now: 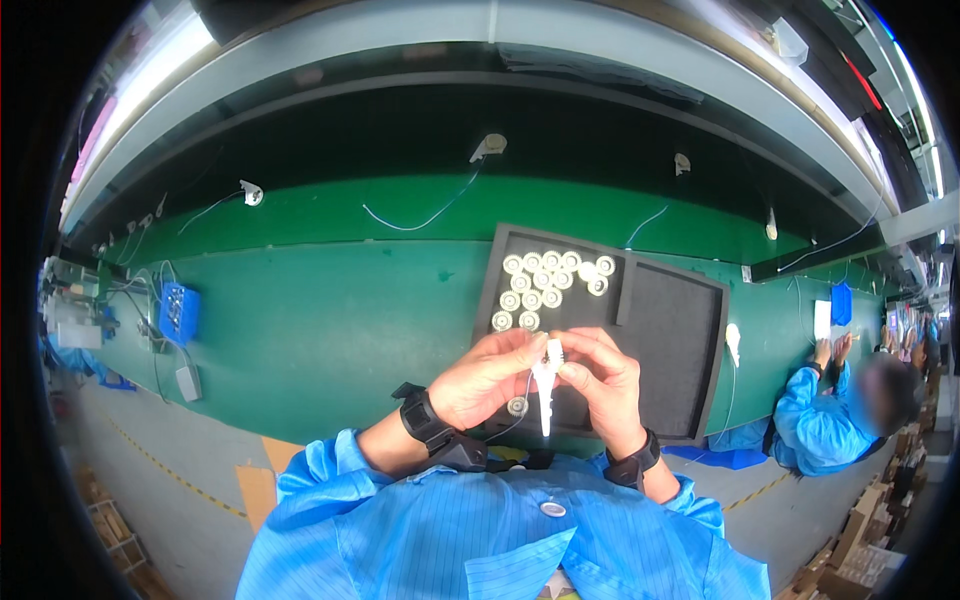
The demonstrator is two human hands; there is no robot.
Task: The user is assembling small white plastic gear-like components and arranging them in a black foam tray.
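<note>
My left hand [482, 378] and my right hand [608, 388] meet over the near side of a black two-compartment tray [680, 345]. Between their thumbs and fingers they pinch a slim white plastic part [545, 395], its tapered end pointing toward me. A thin dark cord runs beside it, near my left hand. The upper end of the part is partly covered by my fingertips, so its details are hard to make out. Several round white ring-like pieces [551, 260] lie in rows in the tray's left compartment, just beyond my hands.
Green work surface [330, 320] surrounds the tray. White parts with thin wires [489, 147] lie along the far strip, and another white part [733, 345] lies right of the tray. A blue bin [179, 313] stands left. At far right, a person in blue [825, 420] works.
</note>
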